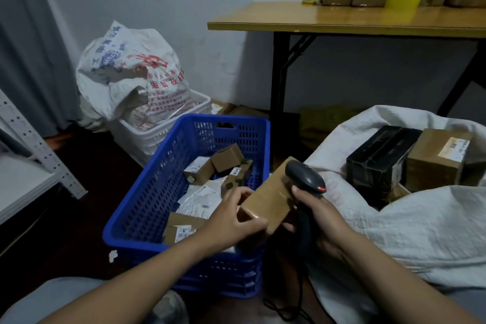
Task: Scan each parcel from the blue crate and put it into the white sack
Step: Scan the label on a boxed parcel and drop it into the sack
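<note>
I am holding a brown box point(268, 199) over the near right corner of the crate point(147, 192). My left hand point(234, 217) is curling round its near end, thumb on one side and fingers on the other. My right hand point(314, 209) is gripping the scanner point(306, 177) by its handle, the head lying against the box's right side. The cord point(299, 292) is trailing down toward the floor. More parcels point(201, 170) are lying in the crate. The sack point(410, 231) is gaping open just right of my hands, with a black parcel point(381, 159) and a brown carton point(439, 159) sitting side by side inside.
</note>
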